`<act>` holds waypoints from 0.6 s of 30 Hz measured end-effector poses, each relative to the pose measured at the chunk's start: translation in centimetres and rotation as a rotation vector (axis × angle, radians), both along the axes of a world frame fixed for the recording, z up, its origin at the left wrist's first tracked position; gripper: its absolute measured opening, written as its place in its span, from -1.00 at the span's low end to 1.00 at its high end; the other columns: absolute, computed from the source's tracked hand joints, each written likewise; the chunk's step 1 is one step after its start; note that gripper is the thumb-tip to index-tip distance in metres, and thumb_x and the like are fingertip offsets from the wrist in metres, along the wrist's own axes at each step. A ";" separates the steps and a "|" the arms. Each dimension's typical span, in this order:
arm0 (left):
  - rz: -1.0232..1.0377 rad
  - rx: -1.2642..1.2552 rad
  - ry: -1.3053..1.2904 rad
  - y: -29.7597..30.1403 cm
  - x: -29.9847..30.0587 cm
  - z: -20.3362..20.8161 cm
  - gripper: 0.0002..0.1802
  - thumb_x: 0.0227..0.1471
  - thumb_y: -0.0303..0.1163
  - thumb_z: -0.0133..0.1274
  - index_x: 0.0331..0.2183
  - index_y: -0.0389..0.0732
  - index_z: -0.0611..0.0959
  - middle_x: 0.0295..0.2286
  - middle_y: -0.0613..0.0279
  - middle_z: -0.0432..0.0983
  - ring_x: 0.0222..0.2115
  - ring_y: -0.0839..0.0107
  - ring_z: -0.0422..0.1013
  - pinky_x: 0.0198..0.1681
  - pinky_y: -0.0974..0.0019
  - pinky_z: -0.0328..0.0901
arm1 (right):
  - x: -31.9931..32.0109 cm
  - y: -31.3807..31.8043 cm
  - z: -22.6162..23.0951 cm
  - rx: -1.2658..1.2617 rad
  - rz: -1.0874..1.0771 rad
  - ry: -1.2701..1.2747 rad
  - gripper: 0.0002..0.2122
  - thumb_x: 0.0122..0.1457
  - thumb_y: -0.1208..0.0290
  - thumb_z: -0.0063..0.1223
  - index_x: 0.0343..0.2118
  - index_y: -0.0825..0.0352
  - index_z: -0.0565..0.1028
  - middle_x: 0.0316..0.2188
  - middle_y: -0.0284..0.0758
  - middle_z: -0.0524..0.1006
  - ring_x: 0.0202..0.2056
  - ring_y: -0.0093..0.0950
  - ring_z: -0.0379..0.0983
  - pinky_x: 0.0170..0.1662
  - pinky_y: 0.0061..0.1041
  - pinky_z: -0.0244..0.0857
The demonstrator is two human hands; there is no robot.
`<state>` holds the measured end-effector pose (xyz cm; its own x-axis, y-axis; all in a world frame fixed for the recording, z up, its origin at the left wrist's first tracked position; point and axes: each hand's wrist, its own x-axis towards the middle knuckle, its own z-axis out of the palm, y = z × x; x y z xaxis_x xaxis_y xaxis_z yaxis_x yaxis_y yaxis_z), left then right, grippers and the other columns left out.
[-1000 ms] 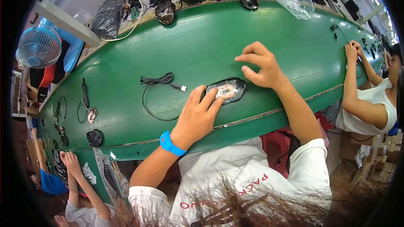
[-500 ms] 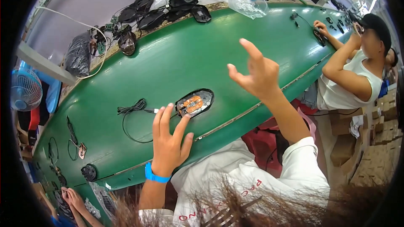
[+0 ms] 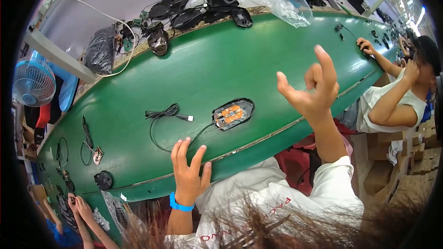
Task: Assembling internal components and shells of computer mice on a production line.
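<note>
Just right of the frame's centre, on the green counter (image 3: 258,64), see a shallow dark mouse shell (image 3: 248,107) lying flat and uncovered, with an orange circuit board (image 3: 229,115) inside and a thin black cable (image 3: 171,109) leaving at the left end, looping round to a bundle and a plug (image 3: 190,118). Judge it light and stiff, probably hard plastic, likely to slide readily on so smooth a top and to swivel with any tug on the cable. Treat the exposed board as the fragile part; better to grip the shell by the long outer sides, clear of the components. Expect the cable to be bendy, perhaps a little springy. Nothing held in either of the hands: at lower centre, left hand (image 3: 188,173) with fingers spread near the cable, contact with it hard to tell; right of centre, right hand (image 3: 314,90) raised above the counter, thumb and forefinger wide apart. Notice the counter's sheen and the pale strip (image 3: 234,151) along the near edge. Beyond, find black mouse parts (image 3: 188,18) and a clear plastic bag (image 3: 290,4) at the top, a blue fan (image 3: 33,83) at left, and a co-worker (image 3: 396,101) and cardboard boxes (image 3: 422,159) at right.
</note>
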<state>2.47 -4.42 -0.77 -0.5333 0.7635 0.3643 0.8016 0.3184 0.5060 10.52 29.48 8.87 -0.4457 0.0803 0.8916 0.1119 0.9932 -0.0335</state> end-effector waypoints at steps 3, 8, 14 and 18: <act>-0.013 0.000 -0.013 0.5 -0.3 0.0 -0.49 0.00 -0.47 0.18 0.05 -0.20 0.57 0.21 -0.20 0.23 0.22 -0.26 0.14 0.25 -0.25 0.12 | -0.6 0.0 -0.2 -0.003 -0.032 -0.016 -0.18 -0.18 0.38 0.50 0.23 0.37 0.35 -0.69 -0.49 0.31 -0.73 -0.62 0.16 -0.64 -0.60 0.12; 0.000 -0.007 -0.016 0.6 -0.8 -0.1 -0.47 -0.03 -0.49 0.20 0.05 -0.20 0.57 0.20 -0.20 0.22 0.22 -0.27 0.14 0.23 -0.25 0.14 | -1.2 -0.3 -0.5 -0.048 -0.013 -0.011 -0.15 -0.20 0.38 0.50 0.25 0.33 0.33 -0.69 -0.48 0.27 -0.71 -0.61 0.15 -0.63 -0.59 0.10; -0.010 -0.011 0.023 1.3 -0.7 0.2 -0.51 -0.06 -0.50 0.22 -0.01 -0.22 0.61 0.15 -0.16 0.31 0.17 -0.23 0.23 0.19 -0.17 0.22 | -2.6 0.7 -3.5 -0.135 -0.110 -0.142 -0.14 -0.13 0.29 0.47 0.30 0.21 0.28 -0.72 -0.44 0.27 -0.72 -0.50 0.26 -0.61 -0.47 0.19; 0.007 0.066 0.055 1.4 0.0 0.1 -0.60 -0.06 -0.52 0.22 -0.09 -0.24 0.65 0.03 -0.06 0.44 0.07 -0.12 0.35 0.11 -0.06 0.32 | -3.0 2.6 -9.9 -0.215 -0.144 -0.327 -0.20 -0.06 0.21 0.40 0.29 0.16 0.28 -0.70 -0.37 0.40 -0.67 -0.34 0.44 -0.55 -0.33 0.32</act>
